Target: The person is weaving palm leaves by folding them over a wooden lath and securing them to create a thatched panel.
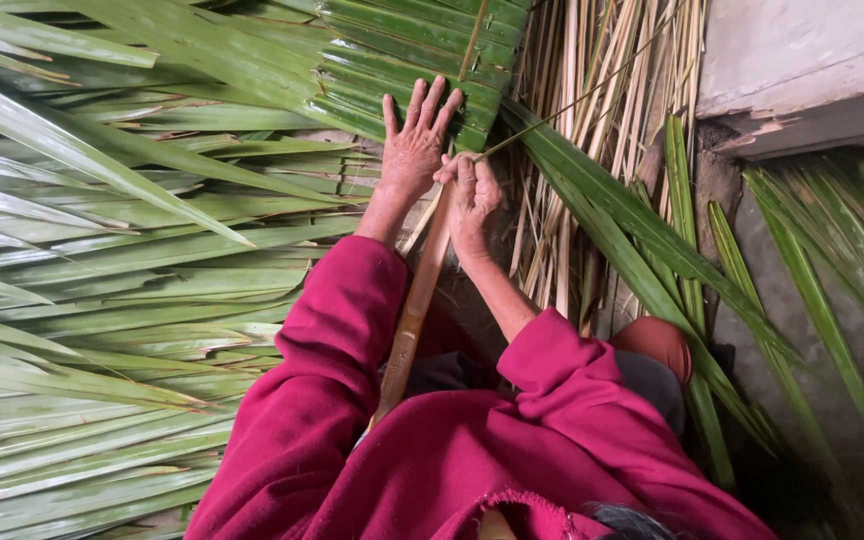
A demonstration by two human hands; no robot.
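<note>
Seen from the head camera: left hand [414, 148] lies flat, fingers spread, pinning the woven palm-leaf panel [407, 55] so the plaiting stays tight. Right hand [472, 200] has its fingers closed on a green leaflet [642, 235] at the midrib [420, 290], whose long axis runs from the lap up toward the panel.

An outdoor yard for palm-leaf weaving. Green palm fronds [102, 300] cover the ground. Dried leaf strips [602, 90] lie beside a weathered concrete ledge [802, 70].
</note>
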